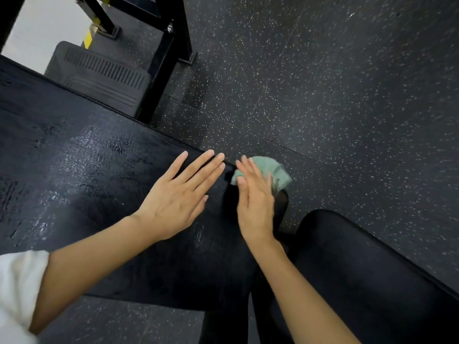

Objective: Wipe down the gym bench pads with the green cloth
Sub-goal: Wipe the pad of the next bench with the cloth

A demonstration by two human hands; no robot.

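Note:
The large black bench pad (pixel 82 170) fills the left half of the view, its surface streaked with wet shine. My left hand (pixel 178 197) lies flat on it near its right end, fingers spread and reaching the far edge, holding nothing. My right hand (pixel 255 202) presses the bunched green cloth (pixel 270 170) against the end face of that pad, in the gap between the two pads; my fingers are extended over the cloth, which shows beyond my fingertips. A second black pad (pixel 367 276) lies at the lower right.
Speckled black rubber floor (pixel 335 83) covers the right and top. A black steel frame upright (pixel 171 55) with a bolt stands behind the pad. A ribbed grey foot plate (pixel 99 73) sits at the upper left. A white sleeve (pixel 17 289) shows at the lower left.

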